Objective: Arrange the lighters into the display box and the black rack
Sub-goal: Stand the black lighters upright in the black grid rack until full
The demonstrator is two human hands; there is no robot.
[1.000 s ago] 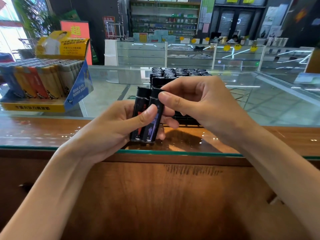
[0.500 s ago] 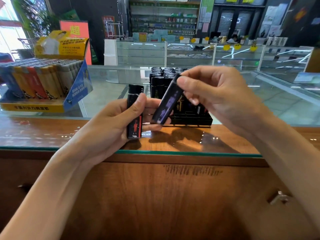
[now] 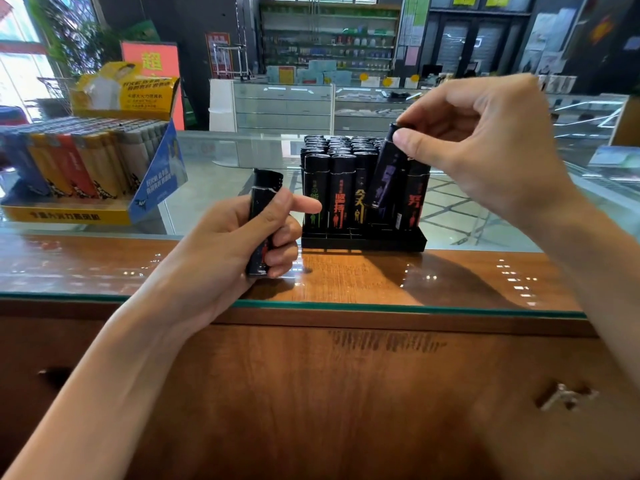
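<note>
Two lighters are in the hands, and the coming move turns on the one nearest the black rack (image 3: 363, 242). The right hand (image 3: 491, 150) pinches the cap of a purple-printed lighter (image 3: 384, 178) between thumb and fingertips, above the rack's front row. Its long axis leans, with the cap up and towards the rack's right end and the base low over the gap between the yellow-printed lighter (image 3: 359, 199) and the end lighter (image 3: 414, 199) with red print. Whether the base has entered that slot I cannot tell. To seat it, I judge the lighter must be brought upright and pushed straight down, or its base may catch on a neighbour. The left hand (image 3: 235, 244) is curled round a second lighter (image 3: 263, 188), held upright just to the left of the rack with its base close to the bench (image 3: 450, 275). That hand is also near the rack, but the open slot lies on the right hand's side. The display box (image 3: 69, 213) stands well to the left of the rack, full of coloured lighters.
</note>
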